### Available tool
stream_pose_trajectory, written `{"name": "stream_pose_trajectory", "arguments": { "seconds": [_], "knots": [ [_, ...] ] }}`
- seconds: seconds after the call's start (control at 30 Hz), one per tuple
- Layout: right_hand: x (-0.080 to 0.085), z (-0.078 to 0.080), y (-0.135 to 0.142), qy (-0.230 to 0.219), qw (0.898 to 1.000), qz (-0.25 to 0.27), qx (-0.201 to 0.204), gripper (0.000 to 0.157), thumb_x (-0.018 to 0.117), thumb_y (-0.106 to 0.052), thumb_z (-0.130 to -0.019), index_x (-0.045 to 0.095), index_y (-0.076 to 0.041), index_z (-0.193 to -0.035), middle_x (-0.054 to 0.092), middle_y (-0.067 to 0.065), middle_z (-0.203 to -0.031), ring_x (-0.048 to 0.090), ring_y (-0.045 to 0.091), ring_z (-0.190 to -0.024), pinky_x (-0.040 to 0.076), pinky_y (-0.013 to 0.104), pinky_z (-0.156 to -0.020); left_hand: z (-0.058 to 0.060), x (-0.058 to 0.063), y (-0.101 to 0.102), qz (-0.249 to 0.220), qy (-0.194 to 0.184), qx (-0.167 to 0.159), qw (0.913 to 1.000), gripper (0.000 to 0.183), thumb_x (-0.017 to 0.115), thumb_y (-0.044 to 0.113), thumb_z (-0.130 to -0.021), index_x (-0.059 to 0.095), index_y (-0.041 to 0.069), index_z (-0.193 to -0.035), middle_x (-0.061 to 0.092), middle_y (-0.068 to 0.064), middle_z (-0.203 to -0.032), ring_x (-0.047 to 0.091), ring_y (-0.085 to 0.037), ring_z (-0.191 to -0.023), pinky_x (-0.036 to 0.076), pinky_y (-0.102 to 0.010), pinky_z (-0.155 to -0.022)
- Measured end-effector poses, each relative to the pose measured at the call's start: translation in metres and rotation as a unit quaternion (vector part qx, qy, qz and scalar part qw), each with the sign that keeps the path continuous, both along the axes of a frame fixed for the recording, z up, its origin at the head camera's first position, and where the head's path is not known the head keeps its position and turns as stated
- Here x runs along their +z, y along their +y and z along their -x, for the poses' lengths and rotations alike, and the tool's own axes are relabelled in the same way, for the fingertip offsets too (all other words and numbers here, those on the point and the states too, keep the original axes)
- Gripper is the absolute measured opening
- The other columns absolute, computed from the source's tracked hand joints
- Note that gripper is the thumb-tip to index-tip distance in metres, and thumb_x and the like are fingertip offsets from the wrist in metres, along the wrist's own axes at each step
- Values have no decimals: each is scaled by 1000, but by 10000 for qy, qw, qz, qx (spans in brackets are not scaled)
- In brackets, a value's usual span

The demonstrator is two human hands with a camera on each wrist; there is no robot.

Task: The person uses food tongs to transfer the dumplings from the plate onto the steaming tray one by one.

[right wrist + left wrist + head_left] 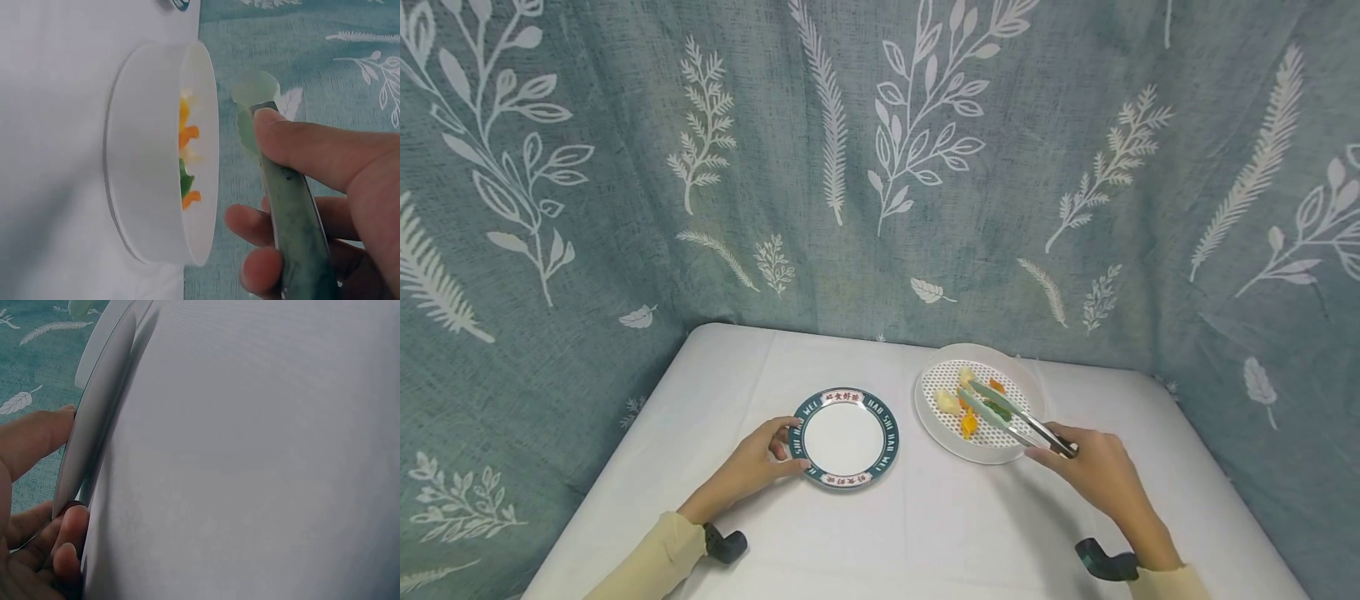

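Note:
My left hand (752, 460) grips the left rim of a white plate (844, 440) with a dark green lettered border, thumb at the near edge. In the left wrist view the plate (100, 406) shows edge-on, the fingers (72, 528) curled at its underside. My right hand (1093, 468) holds metal tongs (1037, 429) with pale green tips over a round white basket (928, 417) with a perforated bottom. Inside lie cream, orange, yellow and green food pieces (969, 423). In the right wrist view the tongs (290, 212) are above the basket's rim, their tips apart from the food.
Both plate and basket are on a table with a white cloth (842, 542). A blue-green curtain (850, 275) with white leaf prints hangs behind the table and at its sides. The basket stands near the table's back edge.

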State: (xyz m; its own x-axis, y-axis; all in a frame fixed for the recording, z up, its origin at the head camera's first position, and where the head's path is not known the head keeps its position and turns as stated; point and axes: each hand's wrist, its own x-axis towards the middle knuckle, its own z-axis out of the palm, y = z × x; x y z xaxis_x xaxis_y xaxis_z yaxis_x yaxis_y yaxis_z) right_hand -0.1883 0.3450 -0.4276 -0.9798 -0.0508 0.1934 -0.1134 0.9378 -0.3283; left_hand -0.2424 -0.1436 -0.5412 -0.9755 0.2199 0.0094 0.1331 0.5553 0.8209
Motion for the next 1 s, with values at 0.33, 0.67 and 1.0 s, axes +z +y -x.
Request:
{"name": "stream_pose_trajectory", "arguments": {
  "seconds": [0.33,0.67,1.0],
  "knots": [
    [-11,-4,-23,254,9989,195,343,64,84,-50,-82,74,-2,-123,47,-7,-63,41,11,-58,33,26,-50,-1,-1,-1,-3,40,-6,10000,76,88,34,-81,54,12,-145,59,0,-102,52,-15,-85,45,-35,-76],
    [-24,-8,-47,346,9974,290,556,57,88,-46,-78,77,-9,-120,43,-10,-60,38,7,-57,32,25,-51,0,1,-1,-94,-76,-75,9999,76,88,35,-83,52,13,-147,59,-1,-106,53,-15,-87,44,-35,-77],
    [-41,-15,-68,194,9955,547,754,55,89,-47,-75,78,-16,-120,49,-17,-66,41,2,-59,37,23,-53,2,-4,-3,-69,-14,-84,9999,76,88,36,-82,53,13,-146,58,-1,-104,52,-15,-86,43,-36,-77]
  ]
}}
